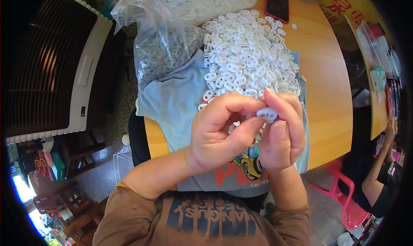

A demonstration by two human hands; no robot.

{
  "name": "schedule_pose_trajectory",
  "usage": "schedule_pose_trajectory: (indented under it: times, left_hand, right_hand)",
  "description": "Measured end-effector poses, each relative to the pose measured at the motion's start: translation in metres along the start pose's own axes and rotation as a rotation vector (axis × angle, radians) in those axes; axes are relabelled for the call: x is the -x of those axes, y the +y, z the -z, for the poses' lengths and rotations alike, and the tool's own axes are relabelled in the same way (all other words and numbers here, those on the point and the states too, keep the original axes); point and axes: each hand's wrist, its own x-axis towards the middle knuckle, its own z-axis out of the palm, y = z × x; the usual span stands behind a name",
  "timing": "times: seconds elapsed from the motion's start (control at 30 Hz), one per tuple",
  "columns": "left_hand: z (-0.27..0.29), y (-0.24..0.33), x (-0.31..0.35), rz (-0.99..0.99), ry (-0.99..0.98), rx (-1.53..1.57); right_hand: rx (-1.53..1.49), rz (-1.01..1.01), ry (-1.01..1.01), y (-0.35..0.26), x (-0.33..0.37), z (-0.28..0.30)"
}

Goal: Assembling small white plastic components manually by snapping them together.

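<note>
Both hands (219, 130) (282, 150) pinch a white piece (267, 114) above red lettering (218, 175).

White pieces (247, 52), grey-blue printed cloth (173, 96)

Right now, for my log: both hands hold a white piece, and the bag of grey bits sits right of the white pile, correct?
No: in the head view, the bag of grey bits sits left of the white pile. Otherwise correct.

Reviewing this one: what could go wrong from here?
The small white perforated plastic piece could slip, since only fingers of the left hand and right hand hold it.

The loose heap of white oval plastic pieces lies partly on a grey-blue cloth shirt; tugging that might scatter them.
</note>
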Motion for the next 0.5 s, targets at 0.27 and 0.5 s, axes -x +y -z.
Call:
schedule_pose_trajectory:
  times: [0.27,0.5]
  left_hand:
    - [-0.003,0.005,-0.001,0.122,0.034,0.31]
    - [0.004,0.003,-0.003,0.195,-0.006,0.366]
  right_hand:
    - [0.082,0.044,-0.056,-0.01,-0.002,0.002]
    - [0.069,-0.003,-0.035,-0.012,-0.001,0.0]
